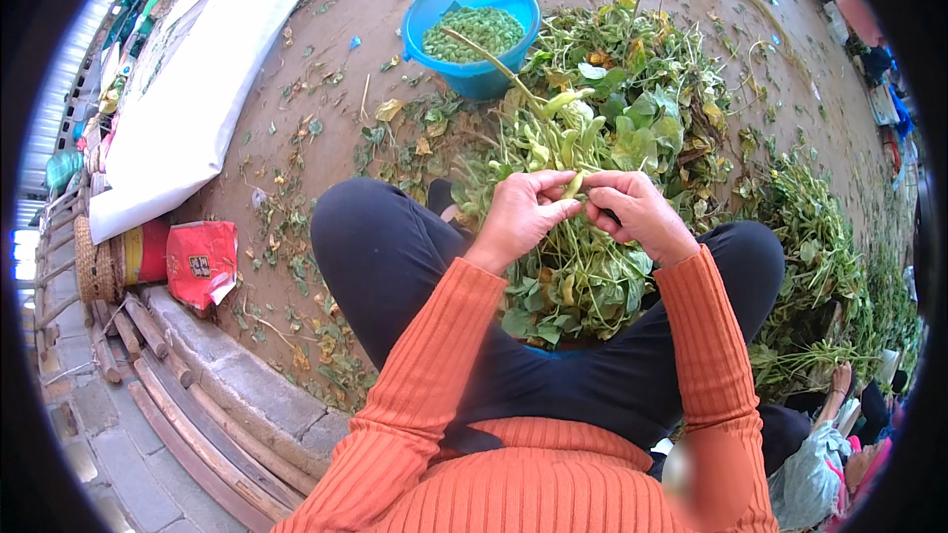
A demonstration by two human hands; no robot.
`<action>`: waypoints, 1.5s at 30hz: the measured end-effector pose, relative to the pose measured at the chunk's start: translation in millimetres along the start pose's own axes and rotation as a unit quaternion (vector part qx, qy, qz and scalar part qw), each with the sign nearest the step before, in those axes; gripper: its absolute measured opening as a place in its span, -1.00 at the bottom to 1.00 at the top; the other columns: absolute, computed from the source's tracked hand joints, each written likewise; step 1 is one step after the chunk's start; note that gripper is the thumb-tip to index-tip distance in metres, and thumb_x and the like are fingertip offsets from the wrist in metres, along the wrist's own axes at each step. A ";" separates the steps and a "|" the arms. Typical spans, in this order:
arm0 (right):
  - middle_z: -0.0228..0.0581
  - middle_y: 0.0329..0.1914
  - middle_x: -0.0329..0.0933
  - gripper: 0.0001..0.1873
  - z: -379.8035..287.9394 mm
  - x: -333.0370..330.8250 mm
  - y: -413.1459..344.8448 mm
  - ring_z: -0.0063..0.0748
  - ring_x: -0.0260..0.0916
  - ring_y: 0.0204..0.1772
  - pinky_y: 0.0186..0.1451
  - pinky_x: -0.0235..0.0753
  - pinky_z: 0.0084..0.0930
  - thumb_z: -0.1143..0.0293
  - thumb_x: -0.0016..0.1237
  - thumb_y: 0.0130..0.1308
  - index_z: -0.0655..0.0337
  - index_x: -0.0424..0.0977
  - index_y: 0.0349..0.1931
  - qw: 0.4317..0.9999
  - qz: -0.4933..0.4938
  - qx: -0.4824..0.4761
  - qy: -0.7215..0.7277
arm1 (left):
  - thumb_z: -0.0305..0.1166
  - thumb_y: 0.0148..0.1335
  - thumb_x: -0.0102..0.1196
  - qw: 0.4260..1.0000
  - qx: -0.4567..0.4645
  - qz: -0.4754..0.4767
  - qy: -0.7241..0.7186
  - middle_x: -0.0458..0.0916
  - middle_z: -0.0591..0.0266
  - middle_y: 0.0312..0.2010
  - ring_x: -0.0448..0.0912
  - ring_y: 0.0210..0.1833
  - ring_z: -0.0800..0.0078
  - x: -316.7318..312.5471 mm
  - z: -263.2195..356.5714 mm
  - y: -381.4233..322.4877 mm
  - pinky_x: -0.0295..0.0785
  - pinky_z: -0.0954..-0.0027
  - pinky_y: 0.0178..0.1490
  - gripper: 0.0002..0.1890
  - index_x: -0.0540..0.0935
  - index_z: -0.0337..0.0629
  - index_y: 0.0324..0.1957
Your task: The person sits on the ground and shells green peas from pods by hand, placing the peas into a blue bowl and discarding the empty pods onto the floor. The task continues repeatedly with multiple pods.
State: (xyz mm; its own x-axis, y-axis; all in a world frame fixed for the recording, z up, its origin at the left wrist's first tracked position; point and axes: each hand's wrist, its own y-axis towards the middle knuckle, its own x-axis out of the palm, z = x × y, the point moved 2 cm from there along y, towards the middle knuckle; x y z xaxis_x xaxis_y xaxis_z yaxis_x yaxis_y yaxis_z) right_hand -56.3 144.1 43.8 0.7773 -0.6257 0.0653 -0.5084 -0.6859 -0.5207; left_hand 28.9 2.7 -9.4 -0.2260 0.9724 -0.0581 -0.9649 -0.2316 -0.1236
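Between the fingertips of both hands is a green bean pod (575,185), held over my lap. My left hand (527,213) pinches it from one side with thumb and index finger. From the other side my right hand (632,209) has its thumb and fingertips closed at the pod's edge. A cut bean plant (566,133) with plump pods and a bare stem lies just beyond my fingers. More leafy stems (585,289) rest between my legs, below the hands. Farther off stands a blue plastic basin (474,74), partly filled with shelled green beans (474,33).
Piled bean plants (637,81) spread beyond my knees and along the right. At left are a white sheet (185,89), a red bag (200,263), a woven basket (95,259) and wooden poles (200,429) beside a stone kerb (229,370). Another person (811,466) sits at lower right.
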 end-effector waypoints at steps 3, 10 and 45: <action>-0.52 -0.61 0.35 -0.77 0.0 -2.0 0.5 -0.81 0.17 -0.65 -0.69 0.10 -0.82 0.49 -0.21 0.23 0.27 0.51 -0.19 1.000 -0.005 0.015 0.003 | -0.46 0.04 0.26 0.999 0.012 0.010 0.046 0.43 0.53 -0.54 0.25 -0.52 0.81 0.3 9.0 -2.8 0.20 0.69 -0.48 -0.60 0.58 -0.27 -0.02; -0.49 -0.58 0.39 -0.77 1.0 -5.7 2.7 -0.82 0.16 -0.65 -0.71 0.06 -0.83 0.51 -0.21 0.20 0.31 0.49 -0.19 1.000 -0.015 0.019 0.019 | -0.49 0.00 0.27 0.996 0.020 0.021 0.083 0.31 0.57 -0.64 0.17 -0.59 0.80 0.9 14.0 -5.0 0.13 0.63 -0.55 -0.59 0.59 -0.25 -0.03; -0.47 -0.53 0.43 -0.81 9.8 -4.2 5.0 -0.85 0.15 -0.61 -0.67 0.05 -0.87 0.47 -0.18 0.31 0.36 0.48 -0.19 0.997 -0.042 -0.064 -0.033 | -0.30 0.30 -0.01 0.963 -0.132 0.012 -0.234 0.50 0.38 -0.60 0.23 -0.67 0.80 6.1 9.4 -0.8 0.10 0.69 -0.69 -0.74 0.57 -0.29 -0.42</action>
State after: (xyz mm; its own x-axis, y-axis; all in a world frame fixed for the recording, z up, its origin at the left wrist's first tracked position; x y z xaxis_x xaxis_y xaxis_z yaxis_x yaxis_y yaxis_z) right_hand -58.5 146.9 32.5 0.8396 -0.5413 0.0465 -0.4800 -0.7792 -0.4031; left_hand 27.0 9.0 -0.3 -0.3431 0.8585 0.3811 -0.9050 -0.1934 -0.3790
